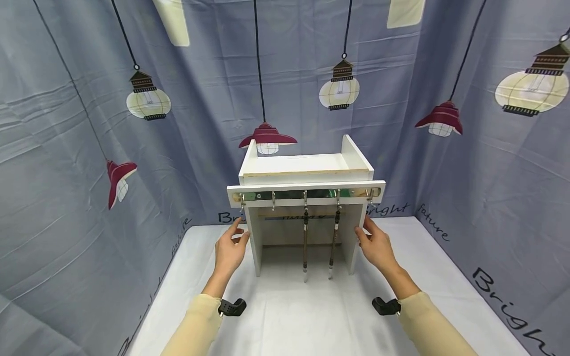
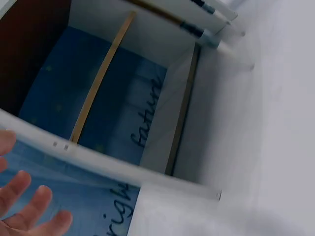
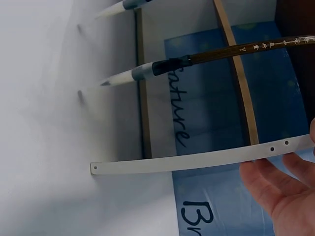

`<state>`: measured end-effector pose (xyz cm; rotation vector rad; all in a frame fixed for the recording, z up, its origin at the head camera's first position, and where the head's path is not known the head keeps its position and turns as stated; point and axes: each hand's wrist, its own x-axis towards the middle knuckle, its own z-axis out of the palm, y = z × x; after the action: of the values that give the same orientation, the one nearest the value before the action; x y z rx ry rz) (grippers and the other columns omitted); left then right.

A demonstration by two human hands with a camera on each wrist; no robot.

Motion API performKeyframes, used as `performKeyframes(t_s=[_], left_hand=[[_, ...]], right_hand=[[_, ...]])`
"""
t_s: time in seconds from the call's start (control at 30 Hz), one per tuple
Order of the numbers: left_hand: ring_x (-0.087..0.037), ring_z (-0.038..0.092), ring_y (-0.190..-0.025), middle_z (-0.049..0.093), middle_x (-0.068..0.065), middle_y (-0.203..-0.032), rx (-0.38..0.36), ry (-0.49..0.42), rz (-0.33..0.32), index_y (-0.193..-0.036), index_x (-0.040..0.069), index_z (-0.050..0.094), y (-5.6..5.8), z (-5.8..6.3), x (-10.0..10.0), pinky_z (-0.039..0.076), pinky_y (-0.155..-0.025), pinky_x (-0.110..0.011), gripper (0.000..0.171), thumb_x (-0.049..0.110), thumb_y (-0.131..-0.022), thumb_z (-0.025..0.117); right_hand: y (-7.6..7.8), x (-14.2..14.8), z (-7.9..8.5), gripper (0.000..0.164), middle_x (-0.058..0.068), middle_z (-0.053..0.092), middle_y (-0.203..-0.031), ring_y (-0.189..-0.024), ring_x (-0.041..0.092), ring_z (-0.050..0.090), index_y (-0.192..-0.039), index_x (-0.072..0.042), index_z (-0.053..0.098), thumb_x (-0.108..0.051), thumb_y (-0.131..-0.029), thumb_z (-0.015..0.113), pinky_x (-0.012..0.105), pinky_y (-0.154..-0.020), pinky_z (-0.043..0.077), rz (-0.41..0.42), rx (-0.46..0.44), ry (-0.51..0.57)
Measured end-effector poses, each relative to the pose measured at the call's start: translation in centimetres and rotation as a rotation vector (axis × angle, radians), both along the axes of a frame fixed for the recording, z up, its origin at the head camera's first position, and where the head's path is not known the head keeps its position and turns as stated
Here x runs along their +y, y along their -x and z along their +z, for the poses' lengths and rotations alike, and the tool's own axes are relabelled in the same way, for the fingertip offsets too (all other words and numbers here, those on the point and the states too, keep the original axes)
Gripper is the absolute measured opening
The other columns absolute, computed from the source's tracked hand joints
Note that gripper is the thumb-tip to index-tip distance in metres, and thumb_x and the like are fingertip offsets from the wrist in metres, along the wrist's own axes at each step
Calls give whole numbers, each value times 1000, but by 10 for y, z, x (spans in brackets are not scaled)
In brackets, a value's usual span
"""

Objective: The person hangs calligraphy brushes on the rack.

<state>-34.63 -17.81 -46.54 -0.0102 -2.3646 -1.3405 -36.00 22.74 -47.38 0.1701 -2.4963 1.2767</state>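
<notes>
In the frame's centre, I have the white wooden shelf rack upright, its long hook-lined rail running crosswise; the right hand, nearer, pinches its flat side panel, the left hand loosely spread just beside.

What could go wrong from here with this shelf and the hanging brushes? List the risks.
Swinging: the two brushes hang only from hooks, so a jolt could set them swinging or perhaps shake one off.

Uneven lift: the right hand pinches one side of the shelf, while the left hand has its fingers loose by the other; lifting now might tilt it.
</notes>
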Motion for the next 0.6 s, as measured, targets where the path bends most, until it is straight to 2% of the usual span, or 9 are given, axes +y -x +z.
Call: performKeyframes(t_s=[0.17,0.33,0.47,0.6], left_hand=[[-38,71,-112,71,-15,-128,-33,18,46,-144,18,62,-7,3,-18,59,-88,-52,49,31,-98,70],[-40,71,-113,70,-17,-130,-72,34,104,-140,15,65,-15,-3,-39,58,-92,-53,47,33,-97,71],[-41,70,-113,70,-19,-129,-107,61,137,-138,11,66,-20,-13,-53,57,-92,-54,46,32,-97,70],[-44,67,-116,69,-22,-129,-184,97,168,-137,7,66,-22,-30,-65,53,-94,-56,47,31,-97,69]], right_hand=[[1,2,-2,62,30,48,-152,-116,47,68,-163,-6,28,-31,-110,50,46,-84,63,-8,4,12],[1,0,-2,61,30,49,-151,-115,47,69,-163,-7,30,-29,-110,51,44,-83,63,-4,0,22],[1,0,-2,60,30,50,-151,-113,46,69,-162,-8,31,-28,-110,51,44,-82,63,-4,1,13],[1,0,0,60,29,48,-153,-114,46,69,-163,-9,31,-28,-110,50,44,-82,63,-6,-8,9]])
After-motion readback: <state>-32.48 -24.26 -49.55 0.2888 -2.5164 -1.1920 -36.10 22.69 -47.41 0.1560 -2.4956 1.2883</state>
